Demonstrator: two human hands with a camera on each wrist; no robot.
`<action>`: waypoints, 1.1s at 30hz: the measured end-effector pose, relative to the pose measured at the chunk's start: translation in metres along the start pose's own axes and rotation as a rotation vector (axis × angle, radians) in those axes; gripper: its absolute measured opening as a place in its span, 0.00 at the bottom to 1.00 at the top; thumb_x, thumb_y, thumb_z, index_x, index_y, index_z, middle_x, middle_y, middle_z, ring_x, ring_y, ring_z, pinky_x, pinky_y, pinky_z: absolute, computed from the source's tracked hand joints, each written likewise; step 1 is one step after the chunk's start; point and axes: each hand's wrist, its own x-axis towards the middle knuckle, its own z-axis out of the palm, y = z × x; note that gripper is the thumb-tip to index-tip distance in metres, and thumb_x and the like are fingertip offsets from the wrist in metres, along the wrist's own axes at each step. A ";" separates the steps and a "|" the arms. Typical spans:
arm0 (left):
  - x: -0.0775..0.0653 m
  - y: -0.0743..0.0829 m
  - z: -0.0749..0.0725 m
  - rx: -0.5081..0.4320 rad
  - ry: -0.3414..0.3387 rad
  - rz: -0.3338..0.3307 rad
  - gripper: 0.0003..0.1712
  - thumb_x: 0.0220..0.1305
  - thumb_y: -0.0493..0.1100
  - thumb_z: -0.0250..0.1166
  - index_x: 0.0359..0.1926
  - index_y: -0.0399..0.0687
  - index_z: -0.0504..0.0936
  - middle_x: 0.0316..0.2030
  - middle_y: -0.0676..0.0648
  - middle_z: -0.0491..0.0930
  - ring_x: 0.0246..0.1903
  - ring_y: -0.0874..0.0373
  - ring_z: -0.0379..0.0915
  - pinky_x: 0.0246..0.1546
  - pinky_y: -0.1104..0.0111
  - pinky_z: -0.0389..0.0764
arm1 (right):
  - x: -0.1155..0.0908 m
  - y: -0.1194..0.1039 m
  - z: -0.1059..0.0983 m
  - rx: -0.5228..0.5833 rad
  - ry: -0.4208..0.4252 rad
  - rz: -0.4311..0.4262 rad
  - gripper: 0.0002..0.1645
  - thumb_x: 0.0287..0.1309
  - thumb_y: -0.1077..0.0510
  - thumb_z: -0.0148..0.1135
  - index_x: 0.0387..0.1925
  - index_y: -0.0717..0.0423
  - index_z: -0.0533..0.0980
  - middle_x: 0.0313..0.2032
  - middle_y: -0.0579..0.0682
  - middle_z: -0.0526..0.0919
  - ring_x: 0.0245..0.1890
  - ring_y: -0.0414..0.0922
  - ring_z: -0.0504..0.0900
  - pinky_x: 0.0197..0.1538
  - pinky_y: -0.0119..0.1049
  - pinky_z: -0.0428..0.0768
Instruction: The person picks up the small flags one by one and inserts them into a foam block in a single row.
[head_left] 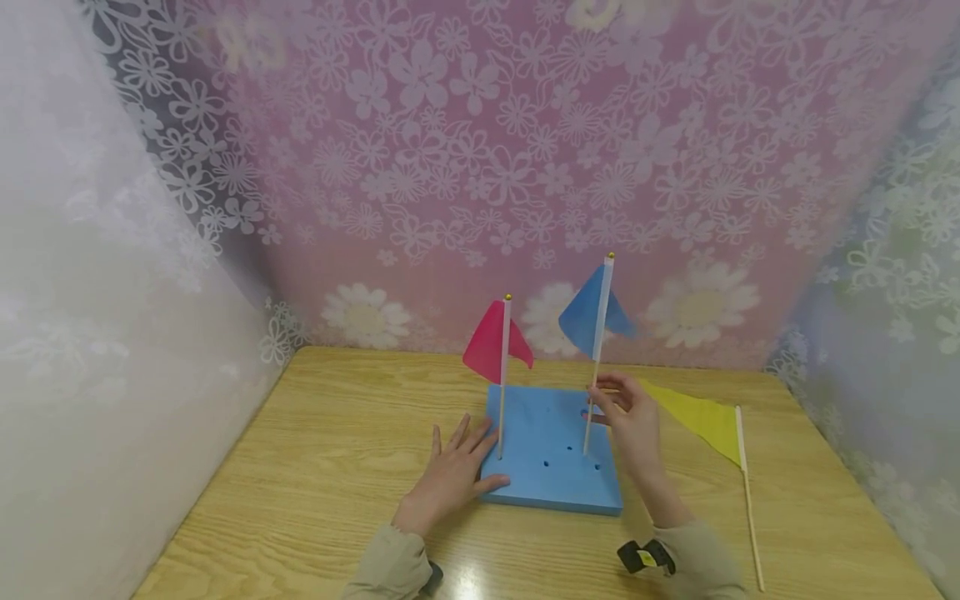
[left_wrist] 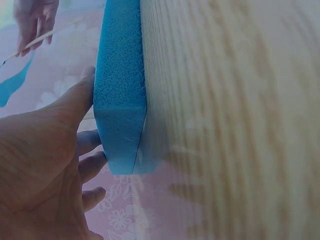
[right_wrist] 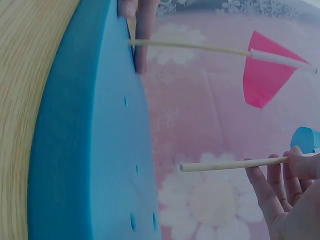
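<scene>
A blue foam board [head_left: 543,487] with several small holes lies on the table. A pink flag [head_left: 487,343] stands upright in it near the left side. With spread fingers, my left hand [head_left: 453,471] rests against the board's left edge, its thumb over the top face. My right hand [head_left: 630,421] pinches the wooden stick of a blue flag [head_left: 585,312] between thumb and fingers. In the right wrist view, the bare lower end of that stick [right_wrist: 210,166] hangs apart from the board's holed face.
A yellow flag [head_left: 705,421] lies on the wooden table [head_left: 322,475] to the right of the board, its stick pointing toward the near edge. Behind the table hangs a pink flowered cloth [head_left: 450,167], with pale cloth at both sides.
</scene>
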 end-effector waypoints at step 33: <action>0.003 0.002 -0.001 0.004 -0.032 -0.045 0.43 0.69 0.66 0.60 0.76 0.48 0.66 0.77 0.46 0.58 0.78 0.38 0.45 0.69 0.28 0.44 | -0.022 0.023 0.045 0.060 -0.126 -0.043 0.12 0.65 0.65 0.67 0.47 0.68 0.77 0.42 0.70 0.82 0.35 0.44 0.86 0.38 0.43 0.89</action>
